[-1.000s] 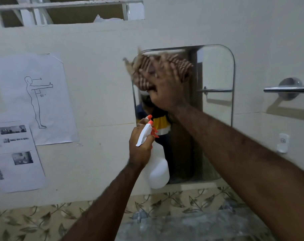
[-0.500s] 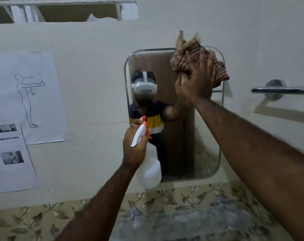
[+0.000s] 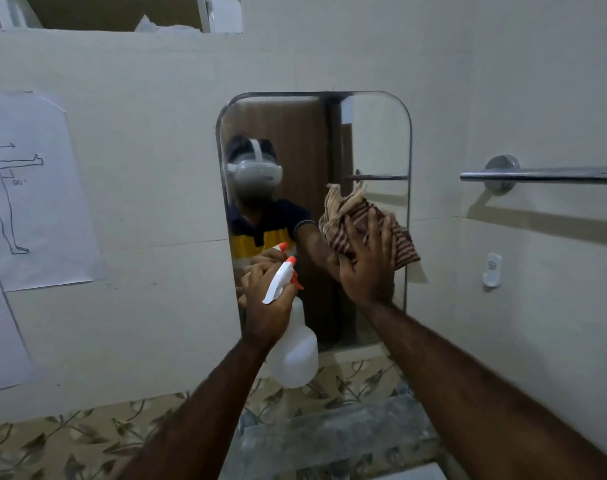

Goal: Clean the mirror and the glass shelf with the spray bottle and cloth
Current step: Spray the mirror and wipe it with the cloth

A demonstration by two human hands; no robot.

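A rounded wall mirror (image 3: pixel 305 133) hangs in front of me. My right hand (image 3: pixel 369 268) presses a brown striped cloth (image 3: pixel 355 221) flat against the mirror's right side, about halfway down. My left hand (image 3: pixel 265 303) grips the neck of a white spray bottle (image 3: pixel 293 348) with an orange nozzle, held upright in front of the mirror's lower left part. The bottle's lower body hangs below my fist. The glass shelf (image 3: pixel 330 441) lies below the mirror, dusty and partly hidden by my forearms.
A chrome towel bar (image 3: pixel 544 175) juts from the wall on the right, with a small white hook (image 3: pixel 492 270) under it. Paper sheets (image 3: pixel 28 188) are taped to the wall on the left. Leaf-patterned tiles (image 3: pixel 70 441) run below.
My right hand has carried the cloth from the mirror's top left across to the top right, then down to the middle right. The bottle stays in my left hand.
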